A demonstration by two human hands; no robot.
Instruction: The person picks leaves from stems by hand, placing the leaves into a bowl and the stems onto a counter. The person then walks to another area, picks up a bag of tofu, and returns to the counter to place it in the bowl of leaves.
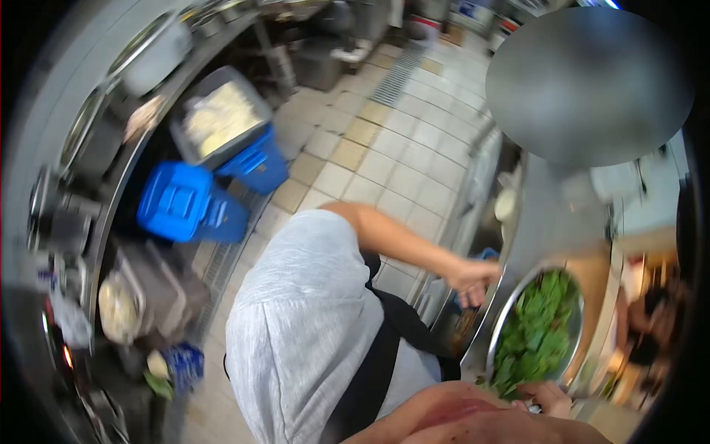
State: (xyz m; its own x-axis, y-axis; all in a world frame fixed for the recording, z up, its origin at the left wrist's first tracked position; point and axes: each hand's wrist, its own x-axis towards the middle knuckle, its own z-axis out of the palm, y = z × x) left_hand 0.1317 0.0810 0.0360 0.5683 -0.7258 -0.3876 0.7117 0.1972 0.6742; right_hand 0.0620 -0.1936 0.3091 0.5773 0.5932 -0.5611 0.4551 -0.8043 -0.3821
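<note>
A metal bowl (581,348) full of green leaves (538,329) stands on the counter to the right of the view. At its lower rim is my right hand (546,398), with fingers curled at the edge beside the leaves; the forearm partly hides them. My left hand (473,280) hangs by the counter's front edge, left of the bowl. Its fingers droop loosely, apart, with nothing in them.
Blue lidded bins (174,201) and a grey tub (194,139) of pale food stand under the left-hand shelf. Tiled floor (384,159) with a drain grate (399,74) runs between that side and the counter (543,214). A blurred grey oval covers the upper right.
</note>
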